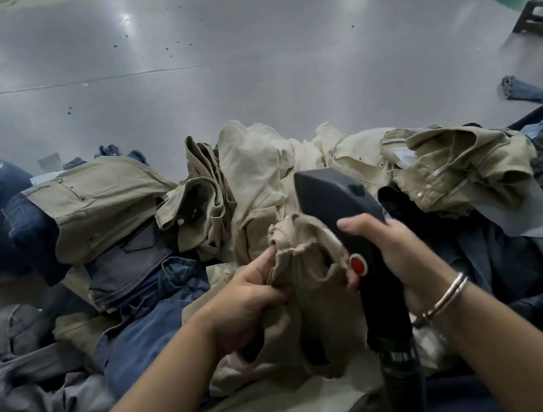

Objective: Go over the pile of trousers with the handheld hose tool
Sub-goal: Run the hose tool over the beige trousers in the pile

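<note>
While left hand [241,299] grips khaki trousers [310,304] | right hand [390,252] grips hose tool [341,196]

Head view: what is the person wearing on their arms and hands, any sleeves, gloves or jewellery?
Both forearms are bare, with no sleeves in view and no gloves. The left hand and its wrist carry nothing. The right hand has silver metal bangles around the wrist, thin bands lying close together. No watch or rings show.
</note>
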### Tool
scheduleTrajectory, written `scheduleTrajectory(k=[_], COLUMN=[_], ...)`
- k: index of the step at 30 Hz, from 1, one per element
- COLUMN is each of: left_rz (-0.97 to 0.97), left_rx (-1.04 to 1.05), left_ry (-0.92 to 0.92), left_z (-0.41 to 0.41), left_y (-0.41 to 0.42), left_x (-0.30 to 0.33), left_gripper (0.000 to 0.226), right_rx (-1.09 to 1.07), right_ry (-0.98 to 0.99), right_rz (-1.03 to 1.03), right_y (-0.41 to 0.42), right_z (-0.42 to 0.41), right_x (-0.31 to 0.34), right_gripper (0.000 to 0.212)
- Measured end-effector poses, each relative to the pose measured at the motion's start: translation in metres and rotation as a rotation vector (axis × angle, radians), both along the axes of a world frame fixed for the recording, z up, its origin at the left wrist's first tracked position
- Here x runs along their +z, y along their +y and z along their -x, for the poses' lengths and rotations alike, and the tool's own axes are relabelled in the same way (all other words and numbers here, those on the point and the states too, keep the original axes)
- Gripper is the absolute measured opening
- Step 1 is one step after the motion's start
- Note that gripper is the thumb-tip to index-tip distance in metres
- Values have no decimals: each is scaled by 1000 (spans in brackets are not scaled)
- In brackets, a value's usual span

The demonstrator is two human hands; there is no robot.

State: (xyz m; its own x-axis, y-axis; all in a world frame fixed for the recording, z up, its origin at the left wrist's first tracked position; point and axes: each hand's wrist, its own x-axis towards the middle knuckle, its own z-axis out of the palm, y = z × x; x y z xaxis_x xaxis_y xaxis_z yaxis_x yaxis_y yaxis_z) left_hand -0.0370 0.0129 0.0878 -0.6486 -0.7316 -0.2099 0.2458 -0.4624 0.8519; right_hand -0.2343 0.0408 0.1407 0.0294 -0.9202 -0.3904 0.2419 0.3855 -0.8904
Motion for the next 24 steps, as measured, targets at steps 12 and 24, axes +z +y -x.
scheduleTrajectory(k=[12,24], left_rz=[-142,180], left_rx=[440,140], left_ry=[-205,-315], left_z=[6,8], left_y=[-18,-2], left_x=[-20,-5], left_gripper=[24,54], right_rx=[190,250], right_ry=[116,124], right_rz=[-48,-147], right_y=[24,23], right_z=[6,-2], right_x=[-17,-26], right_gripper=[32,35])
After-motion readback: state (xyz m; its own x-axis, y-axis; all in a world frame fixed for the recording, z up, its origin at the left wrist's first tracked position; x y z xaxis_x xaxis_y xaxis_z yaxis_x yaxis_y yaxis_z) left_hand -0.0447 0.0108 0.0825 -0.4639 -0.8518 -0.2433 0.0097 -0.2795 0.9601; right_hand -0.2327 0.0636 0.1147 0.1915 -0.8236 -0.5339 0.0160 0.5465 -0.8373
